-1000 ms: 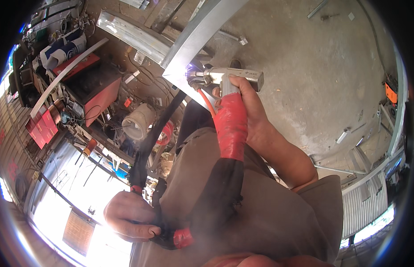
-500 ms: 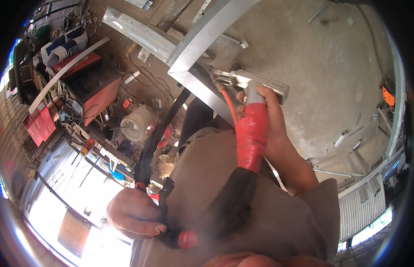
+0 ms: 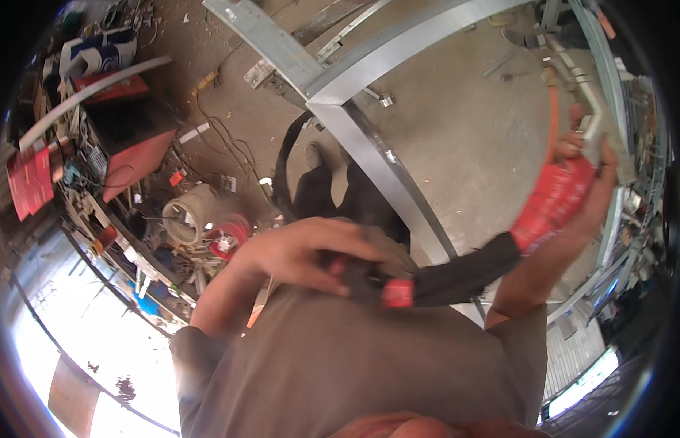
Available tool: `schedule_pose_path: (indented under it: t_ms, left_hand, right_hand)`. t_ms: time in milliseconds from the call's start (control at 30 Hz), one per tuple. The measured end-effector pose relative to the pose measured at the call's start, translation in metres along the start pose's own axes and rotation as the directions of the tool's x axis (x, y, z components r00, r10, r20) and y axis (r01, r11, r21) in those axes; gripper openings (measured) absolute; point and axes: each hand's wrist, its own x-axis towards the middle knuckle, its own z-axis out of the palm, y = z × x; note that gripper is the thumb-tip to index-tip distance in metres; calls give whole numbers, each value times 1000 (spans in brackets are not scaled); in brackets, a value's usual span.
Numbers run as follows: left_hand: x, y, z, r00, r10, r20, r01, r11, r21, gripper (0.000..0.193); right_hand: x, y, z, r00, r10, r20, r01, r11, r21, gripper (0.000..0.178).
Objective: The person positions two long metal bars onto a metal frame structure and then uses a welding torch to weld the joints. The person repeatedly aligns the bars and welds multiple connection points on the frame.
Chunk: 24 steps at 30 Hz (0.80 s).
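My right hand [image 3: 606, 171], out at the far right, grips a metal welding torch [image 3: 594, 109] by its red-taped handle [image 3: 555, 201]. A thin orange tube [image 3: 553, 120] runs along the torch. From the handle a black-sleeved cable [image 3: 468, 274] sags back across my body to my left hand [image 3: 303, 252]. That hand, slightly blurred, curls around the cable close to a red-taped band [image 3: 397, 293]. In front of me stands a silver metal frame [image 3: 395, 171] of square tube, its corner just beyond my left hand. Neither hand touches the frame.
A red and black box-shaped machine [image 3: 139, 157] stands at the left among clutter. Nearby are a white bucket [image 3: 190, 215] and a red bucket [image 3: 229, 237]. Cables [image 3: 227, 139] trail over the concrete floor. Metal rails [image 3: 614, 226] line the right side.
My right hand has swung the torch from beside the frame's corner to the far right. My left hand has moved up and right with the cable, and the view has shifted.
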Motion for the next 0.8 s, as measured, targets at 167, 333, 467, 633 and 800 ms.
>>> schedule_pose_path:
  t_ms: [167,333,467,633,800]
  left_hand:
    - [45,-32,84,945,279,173,-260,958,-125,64]
    - [80,-59,121,947,287,144,-238,928,-286,77]
    - [72,-133,74,841,383,-382,-250,901,354,66]
    - [57,-221,37,457,231,-859,656,564,501,72]
    - [67,-263,34,463,105,-880,770,444,458,84]
  right_hand:
    - [-56,-70,88,997,-12,80,44,907,-419,56]
    - [-84,-35,130,874,-395,285,382,194,-903,48]
    - [-54,34,132,896,-260,360,352,-79,-933,42]
    - [28,120,96,916,398,-50,107,-364,-925,39]
    - [85,163,44,910,413,-30,248,-602,-759,53]
